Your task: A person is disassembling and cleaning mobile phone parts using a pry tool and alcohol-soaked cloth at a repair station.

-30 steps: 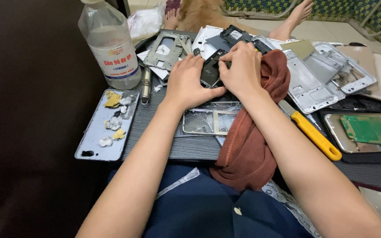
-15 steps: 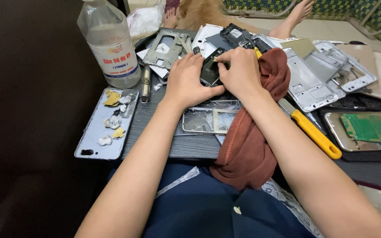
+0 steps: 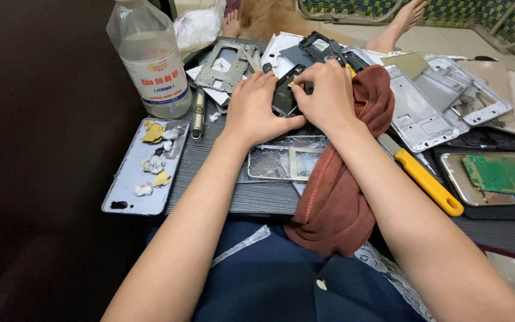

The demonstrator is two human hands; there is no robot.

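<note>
Almost nothing has shifted since the earlier frames: your hands have stayed on the same small dark phone part (image 3: 284, 94), with only the fingertips working slightly. Your left hand (image 3: 257, 107) curls around its left edge and steadies it from below. Your right hand (image 3: 327, 95) pinches its upper right corner with fingers closed tight.

The part sits at the middle of the dark work board (image 3: 233, 197), raised off it between both hands. Judging by the stripped pieces around you, the disassembly looks well along, yet this part is still being worked and not set aside.

Room is tight. A red-brown cloth (image 3: 335, 197) lies under your right wrist. A cracked glass frame (image 3: 287, 162) lies just below your hands. A yellow-handled tool (image 3: 427, 183) lies near your right forearm. A clear bottle (image 3: 152, 59) stands to your left, beside a pale phone back cover (image 3: 129, 179) holding scraps. Silver metal frames (image 3: 430, 107) crowd the right.
</note>
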